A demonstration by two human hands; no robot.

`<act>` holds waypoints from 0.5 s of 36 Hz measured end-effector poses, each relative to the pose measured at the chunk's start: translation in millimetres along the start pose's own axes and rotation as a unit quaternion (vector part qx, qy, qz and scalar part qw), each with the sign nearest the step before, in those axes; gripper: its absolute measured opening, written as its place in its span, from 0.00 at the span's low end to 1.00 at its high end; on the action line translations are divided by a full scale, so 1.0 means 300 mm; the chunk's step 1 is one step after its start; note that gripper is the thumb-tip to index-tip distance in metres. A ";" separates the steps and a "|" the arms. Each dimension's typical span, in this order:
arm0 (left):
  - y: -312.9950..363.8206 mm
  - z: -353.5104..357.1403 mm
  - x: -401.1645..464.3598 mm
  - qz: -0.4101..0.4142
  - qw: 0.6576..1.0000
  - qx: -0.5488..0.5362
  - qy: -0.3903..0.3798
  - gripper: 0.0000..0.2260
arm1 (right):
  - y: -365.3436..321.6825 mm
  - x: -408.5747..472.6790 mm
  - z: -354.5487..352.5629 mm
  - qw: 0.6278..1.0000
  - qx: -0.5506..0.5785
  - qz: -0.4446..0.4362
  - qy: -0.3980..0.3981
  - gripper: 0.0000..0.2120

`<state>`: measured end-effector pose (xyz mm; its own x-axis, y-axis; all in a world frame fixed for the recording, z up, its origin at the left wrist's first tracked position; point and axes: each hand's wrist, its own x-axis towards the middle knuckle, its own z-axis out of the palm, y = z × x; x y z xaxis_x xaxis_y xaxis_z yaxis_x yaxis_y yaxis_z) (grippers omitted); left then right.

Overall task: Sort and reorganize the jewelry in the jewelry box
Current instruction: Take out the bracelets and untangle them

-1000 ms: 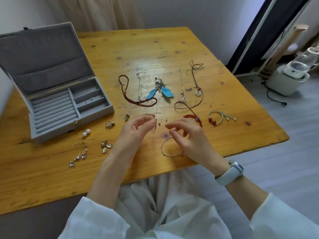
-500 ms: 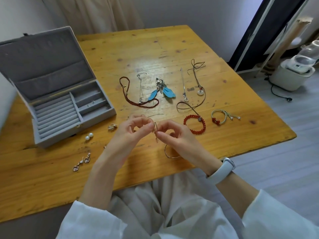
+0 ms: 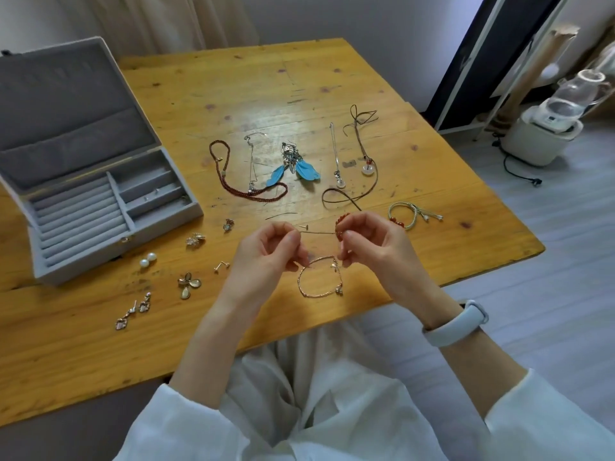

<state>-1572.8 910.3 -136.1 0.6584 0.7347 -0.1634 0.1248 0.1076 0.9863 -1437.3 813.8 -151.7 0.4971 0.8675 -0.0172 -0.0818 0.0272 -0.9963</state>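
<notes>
Chain [image 3: 317, 232] stretched left-right (between both hands [image 3: 273, 251]).

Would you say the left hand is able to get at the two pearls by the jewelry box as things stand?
Probably not right away: the left hand and right hand both pinch a thin chain. Otherwise the bare table toward the pearls looks open.

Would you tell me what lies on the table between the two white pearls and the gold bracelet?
In the head view, between the pearls and the bracelet lie a small stud earring and the left hand.
</notes>
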 end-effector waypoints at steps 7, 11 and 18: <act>-0.050 0.142 0.000 0.006 0.996 0.088 0.027 0.05 | 0.014 -0.047 -0.148 0.988 -0.134 0.060 0.047 0.05; -0.080 0.200 0.007 0.093 0.956 0.277 0.041 0.06 | 0.035 -0.055 -0.192 0.946 -0.316 0.046 0.044 0.04; -0.114 0.241 0.038 0.177 0.870 0.457 0.053 0.05 | 0.054 -0.048 -0.197 0.862 -0.502 0.002 0.065 0.04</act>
<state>-1515.8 866.6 -173.3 0.7097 0.6765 0.1968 0.4990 -0.6799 0.5373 -1394.7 772.3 -172.6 0.5970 0.8015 0.0356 0.6734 -0.4764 -0.5653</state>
